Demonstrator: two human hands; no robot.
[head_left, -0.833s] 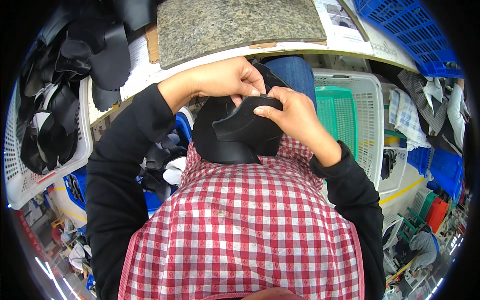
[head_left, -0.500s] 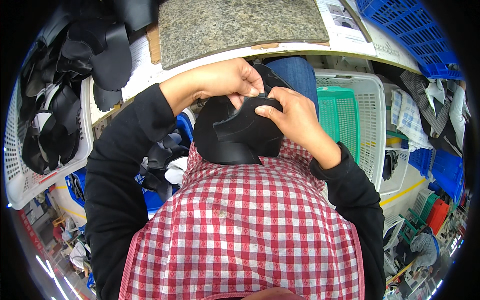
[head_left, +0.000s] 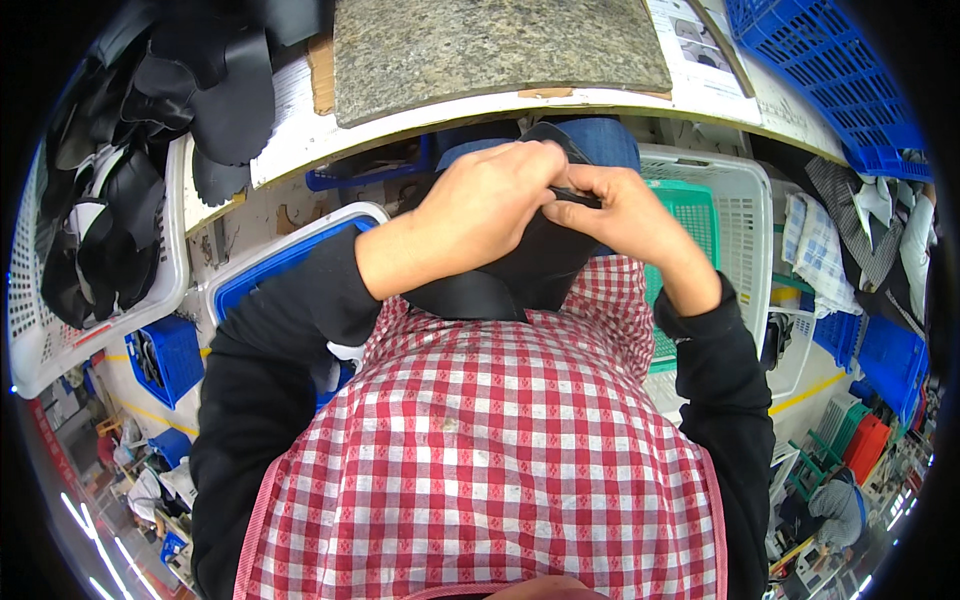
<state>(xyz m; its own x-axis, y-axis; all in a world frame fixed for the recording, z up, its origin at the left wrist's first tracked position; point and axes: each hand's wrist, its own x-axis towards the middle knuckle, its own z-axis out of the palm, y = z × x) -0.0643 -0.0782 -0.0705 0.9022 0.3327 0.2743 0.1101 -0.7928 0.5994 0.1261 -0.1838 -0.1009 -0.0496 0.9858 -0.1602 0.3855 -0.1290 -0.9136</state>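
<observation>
A black leather-like shoe upper [head_left: 545, 262] lies over my lap, on the red-and-white checked apron [head_left: 480, 420]. My left hand [head_left: 490, 205] is closed on its upper edge, with the back of the hand covering much of the piece. Close beside it, my right hand [head_left: 622, 212] pinches the same edge between thumb and fingers. The two sets of fingertips nearly meet, and the edge between them looks folded. What exactly lies under the left fingertips is hidden.
Ahead is a white worktable [head_left: 300, 135] with a speckled stone slab [head_left: 500, 50]. Black cut pieces [head_left: 230, 95] heap at the left, above a white basket [head_left: 165, 310]. A white crate [head_left: 745, 220] holding a green basket [head_left: 690, 215] stands right. A blue crate [head_left: 830, 75] sits far right.
My left hand has moved right and turned so its back faces up, over the edge. The right hand has shifted slightly right, and the raised flap is now mostly covered.
</observation>
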